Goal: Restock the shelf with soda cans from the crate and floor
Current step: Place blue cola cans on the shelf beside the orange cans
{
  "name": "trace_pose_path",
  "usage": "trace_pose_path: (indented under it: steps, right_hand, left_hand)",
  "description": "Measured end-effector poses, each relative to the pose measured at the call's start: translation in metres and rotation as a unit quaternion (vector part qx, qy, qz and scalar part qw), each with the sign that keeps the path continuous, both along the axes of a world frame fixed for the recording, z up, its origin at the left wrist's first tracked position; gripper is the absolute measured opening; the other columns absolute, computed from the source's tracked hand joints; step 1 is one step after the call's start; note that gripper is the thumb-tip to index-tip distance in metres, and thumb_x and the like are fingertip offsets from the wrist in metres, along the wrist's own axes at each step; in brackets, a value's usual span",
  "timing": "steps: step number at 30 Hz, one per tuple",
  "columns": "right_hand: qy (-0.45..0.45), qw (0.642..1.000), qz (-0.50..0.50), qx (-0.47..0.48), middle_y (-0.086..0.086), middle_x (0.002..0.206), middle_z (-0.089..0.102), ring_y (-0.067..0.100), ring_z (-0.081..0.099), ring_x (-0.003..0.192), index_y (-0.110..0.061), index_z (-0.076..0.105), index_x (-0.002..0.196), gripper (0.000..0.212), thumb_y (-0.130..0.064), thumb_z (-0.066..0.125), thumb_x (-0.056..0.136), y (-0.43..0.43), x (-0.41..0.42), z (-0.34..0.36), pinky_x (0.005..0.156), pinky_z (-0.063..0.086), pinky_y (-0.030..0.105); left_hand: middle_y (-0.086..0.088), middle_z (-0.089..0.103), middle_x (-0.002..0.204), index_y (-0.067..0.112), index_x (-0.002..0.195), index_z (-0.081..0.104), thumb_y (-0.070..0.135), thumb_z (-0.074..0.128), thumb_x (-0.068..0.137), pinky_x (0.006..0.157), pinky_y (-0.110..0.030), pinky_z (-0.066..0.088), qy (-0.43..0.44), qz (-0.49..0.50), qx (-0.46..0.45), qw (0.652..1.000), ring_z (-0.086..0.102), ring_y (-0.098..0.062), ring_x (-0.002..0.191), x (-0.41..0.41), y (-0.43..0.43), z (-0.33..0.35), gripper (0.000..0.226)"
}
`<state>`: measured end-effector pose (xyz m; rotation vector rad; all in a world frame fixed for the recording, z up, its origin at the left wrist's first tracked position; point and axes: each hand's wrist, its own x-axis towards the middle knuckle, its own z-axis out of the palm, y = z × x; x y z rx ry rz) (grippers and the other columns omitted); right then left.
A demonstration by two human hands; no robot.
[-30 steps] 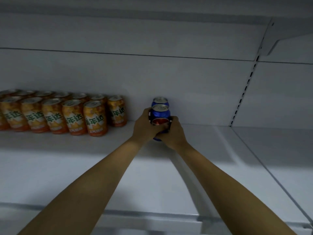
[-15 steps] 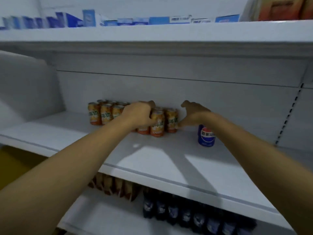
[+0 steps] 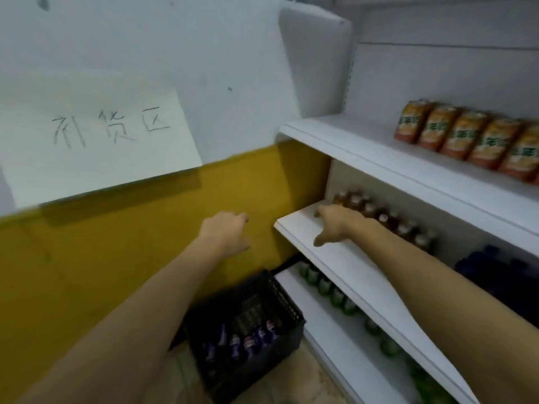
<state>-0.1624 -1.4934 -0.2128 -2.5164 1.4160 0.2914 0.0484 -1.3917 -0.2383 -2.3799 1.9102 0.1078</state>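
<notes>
A black mesh crate [image 3: 284, 290] holds blue cans [image 3: 249, 344] marked red and white, orange cans [image 3: 466, 134] lettered green stand on the white shelf [image 3: 364, 141], and the lower wall [image 3: 116, 258] is mustard yellow.

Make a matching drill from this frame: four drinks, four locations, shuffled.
Things
1. orange cans
2. brown bottles
3. green bottles
4. blue cans

Places
A. in the black crate on the floor
B. on the upper shelf
C. on the lowest shelf
D. on the middle shelf, just behind the right hand

Pairs: 1-B, 2-D, 3-C, 4-A
</notes>
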Motion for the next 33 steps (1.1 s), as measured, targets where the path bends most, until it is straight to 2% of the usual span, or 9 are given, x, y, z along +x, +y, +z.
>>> trace_pose_path:
  steps: [2,5,11,15,17,19,23,26,33]
  right_hand:
    - [0.031,0.998,0.040,0.025,0.006,0.140,0.043,0.028,0.047,0.122,-0.016,0.031,0.143,0.078,-0.043,0.070,0.081,0.026,0.043,-0.041,0.092,0.046,0.038]
    - [0.068,0.990,0.085,0.090,0.011,0.131,0.046,0.031,0.051,0.114,-0.016,0.038,0.135,0.070,-0.043,0.071,0.080,0.056,0.091,-0.107,0.086,0.048,0.042]
    - [0.098,0.968,0.108,0.204,0.012,0.137,0.041,0.034,0.047,0.122,-0.016,0.029,0.142,0.078,-0.041,0.070,0.080,0.074,0.128,-0.218,0.094,0.045,0.043]
    - [0.055,0.958,0.072,0.270,0.015,0.141,0.035,0.035,0.047,0.120,-0.015,0.022,0.147,0.080,-0.039,0.067,0.084,0.070,0.142,-0.288,0.093,0.048,0.045]
    - [0.034,0.947,0.034,0.318,0.017,0.140,0.035,0.036,0.047,0.119,-0.014,0.025,0.144,0.069,-0.033,0.062,0.089,0.069,0.150,-0.322,0.092,0.047,0.046]
    - [0.020,0.927,-0.003,0.375,0.017,0.137,0.040,0.035,0.047,0.119,-0.010,0.032,0.140,0.063,-0.030,0.062,0.089,0.074,0.159,-0.346,0.092,0.047,0.041]
    - [-0.020,0.889,-0.049,0.456,0.013,0.140,0.043,0.031,0.048,0.122,-0.010,0.033,0.140,0.071,-0.035,0.067,0.084,0.079,0.177,-0.383,0.093,0.046,0.036]
    - [-0.032,0.866,-0.077,0.493,0.015,0.132,0.049,0.031,0.053,0.115,-0.009,0.038,0.134,0.058,-0.033,0.064,0.088,0.060,0.192,-0.410,0.082,0.045,0.031]
    - [-0.086,0.832,-0.205,0.508,0.012,0.129,0.053,0.029,0.053,0.116,-0.012,0.042,0.133,0.052,-0.037,0.059,0.091,0.009,0.218,-0.481,0.092,0.046,0.033]
  left_hand:
    - [-0.005,0.049,0.135,0.022,0.141,0.037,0.048,0.058,0.090,0.087,-0.037,0.049,0.027,0.055,0.041,0.997,0.049,-0.025,0.122,0.034,0.036,-0.043,0.061]
    - [-0.005,0.052,0.130,0.019,0.135,0.042,0.050,0.058,0.089,0.087,-0.039,0.052,0.057,0.105,0.085,0.989,0.051,-0.025,0.116,0.068,0.082,-0.103,0.058]
    - [-0.008,0.055,0.118,0.017,0.130,0.044,0.049,0.059,0.088,0.082,-0.039,0.052,0.113,0.149,0.186,0.965,0.055,-0.026,0.105,0.103,0.096,-0.177,0.055]
    - [-0.009,0.050,0.135,0.018,0.142,0.036,0.046,0.057,0.090,0.093,-0.036,0.047,0.111,0.128,0.245,0.955,0.051,-0.027,0.119,0.112,0.084,-0.219,0.062]
    - [-0.008,0.045,0.141,0.019,0.145,0.032,0.044,0.056,0.091,0.095,-0.034,0.044,0.124,0.111,0.289,0.943,0.047,-0.026,0.125,0.117,0.070,-0.241,0.064]
    - [-0.008,0.046,0.138,0.021,0.144,0.032,0.047,0.055,0.091,0.093,-0.036,0.045,0.129,0.103,0.338,0.927,0.048,-0.026,0.124,0.122,0.059,-0.261,0.064]
    - [-0.006,0.051,0.132,0.022,0.139,0.038,0.049,0.059,0.088,0.094,-0.039,0.048,0.165,0.114,0.410,0.890,0.052,-0.025,0.117,0.135,0.035,-0.299,0.061]
    - [-0.007,0.053,0.130,0.020,0.136,0.042,0.046,0.059,0.089,0.094,-0.038,0.046,0.196,0.124,0.408,0.883,0.053,-0.025,0.116,0.149,0.014,-0.333,0.056]
    - [-0.003,0.057,0.118,0.013,0.125,0.052,0.029,0.065,0.087,0.092,-0.030,0.042,0.257,0.141,0.381,0.877,0.053,-0.021,0.117,0.170,-0.039,-0.420,0.043]
